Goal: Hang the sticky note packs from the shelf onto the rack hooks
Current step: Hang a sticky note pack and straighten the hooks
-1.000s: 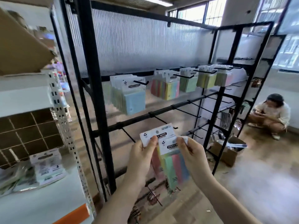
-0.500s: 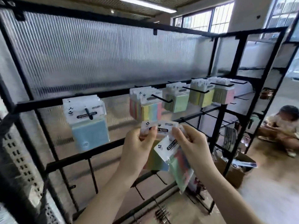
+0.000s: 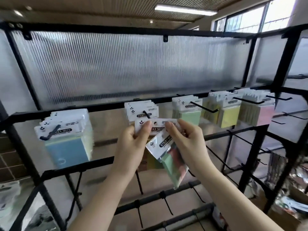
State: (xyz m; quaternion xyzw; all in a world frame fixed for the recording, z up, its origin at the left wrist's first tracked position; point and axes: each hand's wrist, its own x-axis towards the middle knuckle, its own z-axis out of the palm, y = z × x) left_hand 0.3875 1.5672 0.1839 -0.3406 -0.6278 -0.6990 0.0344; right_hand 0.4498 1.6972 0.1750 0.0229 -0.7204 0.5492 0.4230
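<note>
We hold two sticky-note packs up before the black rack (image 3: pixel 250 64). Our left hand (image 3: pixel 131 147) pinches the header of the upper pack (image 3: pixel 156 126), held level just below the second hook (image 3: pixel 147 115) — its hang hole sits between our thumbs. Our right hand (image 3: pixel 188 144) pinches the same header and also grips the tilted pack (image 3: pixel 170 162), which slants down to the right. Full hooks of hung packs (image 3: pixel 66 135) line the bar on both sides.

Black rack (image 3: pixel 246 64), ribbed translucent panel (image 3: pixel 133 67), blue pack (image 3: pixel 66 147).
</note>
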